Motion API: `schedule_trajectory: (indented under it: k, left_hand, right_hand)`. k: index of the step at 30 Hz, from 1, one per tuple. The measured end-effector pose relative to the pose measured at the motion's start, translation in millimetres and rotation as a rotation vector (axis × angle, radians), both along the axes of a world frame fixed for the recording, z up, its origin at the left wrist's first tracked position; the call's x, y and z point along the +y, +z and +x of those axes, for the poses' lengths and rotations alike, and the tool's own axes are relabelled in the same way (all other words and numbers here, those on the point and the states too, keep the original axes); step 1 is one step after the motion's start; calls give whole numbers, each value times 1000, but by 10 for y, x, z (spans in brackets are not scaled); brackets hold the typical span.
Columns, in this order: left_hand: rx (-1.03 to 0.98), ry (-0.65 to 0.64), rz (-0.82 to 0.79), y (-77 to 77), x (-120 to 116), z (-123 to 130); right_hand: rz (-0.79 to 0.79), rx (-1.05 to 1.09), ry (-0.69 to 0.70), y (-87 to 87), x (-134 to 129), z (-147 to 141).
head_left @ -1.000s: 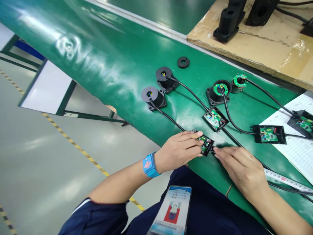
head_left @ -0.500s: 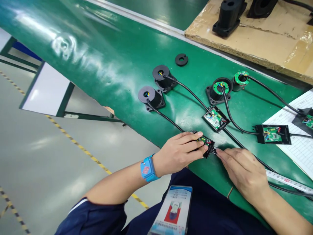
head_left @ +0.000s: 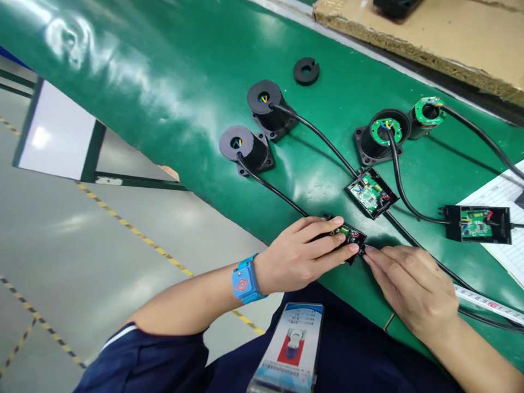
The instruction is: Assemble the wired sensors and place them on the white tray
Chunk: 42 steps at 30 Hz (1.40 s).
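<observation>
My left hand point(head_left: 305, 251) lies over a small black open box with a green circuit board point(head_left: 351, 231), its fingers gripping the box from above. At the box's right end, my right hand point(head_left: 413, 284) pinches what looks like the black cable there; the fingertips hide most of it. Another cable point(head_left: 274, 188) runs from the box's far end to a black round housing point(head_left: 245, 147) with coloured wires in its centre hole. A second such housing point(head_left: 270, 106) stands just behind, wired to another open circuit box point(head_left: 371, 194).
Further right are an uncapped housing with a green ring board point(head_left: 382, 134), a loose cylinder point(head_left: 426, 115) and a third circuit box point(head_left: 478, 225) over a paper sheet point(head_left: 507, 261). A black slotted ring point(head_left: 306, 71) lies behind. A measuring tape point(head_left: 487, 303) is by my right wrist.
The view has shifted a little closer to the bench. My right fingertips now sit nearer the end of the box. The left hand keeps its hold.
</observation>
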<state>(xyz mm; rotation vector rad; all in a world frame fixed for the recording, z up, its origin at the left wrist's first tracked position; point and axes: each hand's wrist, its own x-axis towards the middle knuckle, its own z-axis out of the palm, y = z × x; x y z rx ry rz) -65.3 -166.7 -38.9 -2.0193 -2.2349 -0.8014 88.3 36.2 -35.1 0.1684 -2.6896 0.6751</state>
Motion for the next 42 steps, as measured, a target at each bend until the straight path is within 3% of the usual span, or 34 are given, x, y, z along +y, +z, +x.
schedule_trajectory:
  k: [17, 21, 25, 28, 33, 37, 42]
  left_hand:
    - [-28, 10, 44, -39, 42, -14]
    - [-50, 22, 71, -67, 31, -7]
    - [-88, 4, 71, -76, 29, 5]
    - [-38, 2, 15, -30, 66, 1]
    - [31, -95, -225, 146, 215, -89]
    - [31, -166, -384, 290, 358, -158]
    - [15, -220, -419, 209, 484, -224]
  right_hand:
    - [61, -14, 25, -21, -1, 24]
    - [95, -92, -32, 121, 179, 464]
    - [201, -71, -269, 202, 349, 1069]
    - [233, -92, -406, 143, 386, 1277]
    - [254, -136, -343, 4, 311, 1043]
    - [189, -195, -300, 41, 238, 786]
    - [238, -109, -378, 83, 205, 831]
